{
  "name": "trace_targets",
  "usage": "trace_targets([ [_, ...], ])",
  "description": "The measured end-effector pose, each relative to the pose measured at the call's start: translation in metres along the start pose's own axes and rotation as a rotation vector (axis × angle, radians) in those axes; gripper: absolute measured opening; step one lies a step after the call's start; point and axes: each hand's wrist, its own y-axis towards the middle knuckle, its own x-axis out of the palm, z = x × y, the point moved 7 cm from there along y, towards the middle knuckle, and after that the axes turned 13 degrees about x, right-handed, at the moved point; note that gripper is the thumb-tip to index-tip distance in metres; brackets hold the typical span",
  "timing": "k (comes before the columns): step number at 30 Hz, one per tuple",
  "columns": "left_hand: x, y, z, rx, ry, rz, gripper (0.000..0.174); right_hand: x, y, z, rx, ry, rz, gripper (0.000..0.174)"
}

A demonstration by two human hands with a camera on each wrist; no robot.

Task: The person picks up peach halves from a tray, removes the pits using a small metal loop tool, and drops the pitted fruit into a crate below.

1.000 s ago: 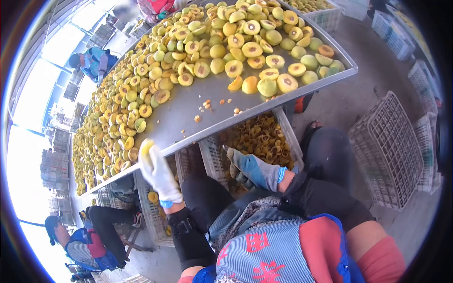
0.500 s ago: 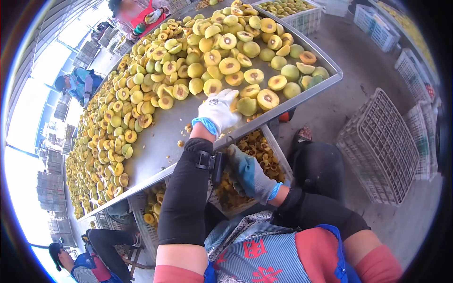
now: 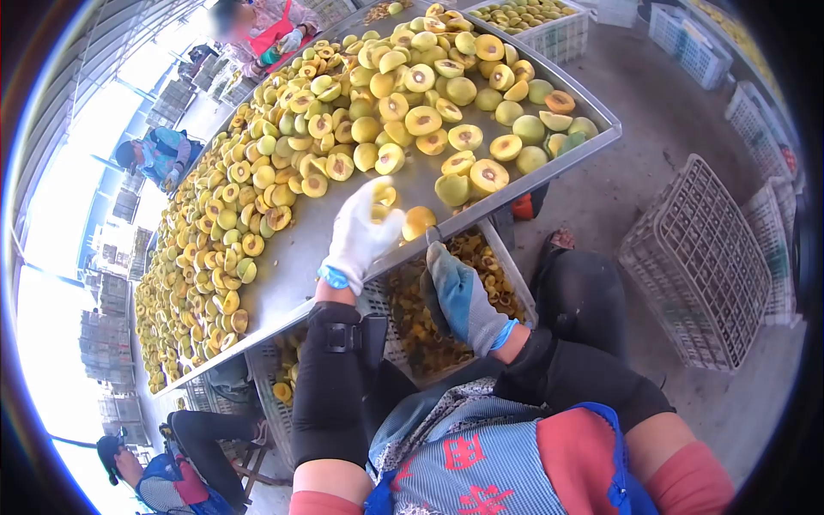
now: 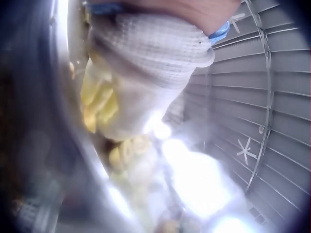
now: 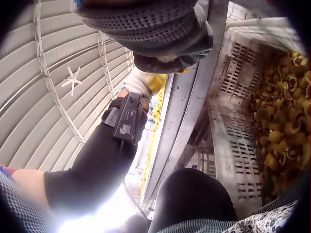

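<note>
My left hand (image 3: 359, 232), in a white glove, is over the near edge of the metal table (image 3: 296, 257). Its curled fingers hold a yellow stone fruit half (image 3: 383, 197). Just past the thumb, at the table rim, shows another orange-yellow half (image 3: 419, 222). Below the rim my right hand (image 3: 464, 300), in a blue and grey glove, grips a small tool whose dark metal tip (image 3: 433, 233) points up close to that half. The glove hides the tool's handle. In the left wrist view, yellow fruit pieces (image 4: 99, 99) show beside the white glove, blurred.
Many halved stone fruits (image 3: 257, 176) are heaped across the table. Under its edge, a crate (image 3: 508, 268) holds yellow fruit scraps (image 5: 286, 126). An upright plastic crate (image 3: 708, 266) stands at the right. Other people work at the far side (image 3: 275, 39) and left.
My left hand went from the table's left edge to the fruit near the right corner, then drew back towards me with fruit. My right hand stays below the rim with the tool.
</note>
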Motion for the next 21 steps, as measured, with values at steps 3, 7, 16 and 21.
trace_targets([
  [3,0.038,0.01,0.009,0.221,0.25,-0.272,0.045,0.003,-0.005,-0.004,0.002,0.063,-0.007,0.032],
  [7,0.052,0.028,-0.036,0.109,0.411,-0.322,0.046,-0.005,-0.002,-0.007,0.032,0.017,0.063,0.034],
  [16,0.025,0.023,-0.038,-0.061,0.173,-0.077,0.036,-0.003,0.002,-0.006,-0.037,0.099,0.004,0.037],
  [21,0.001,0.0,-0.06,-0.189,-0.107,0.118,0.047,-0.004,0.004,-0.007,-0.079,0.067,0.004,0.036],
])
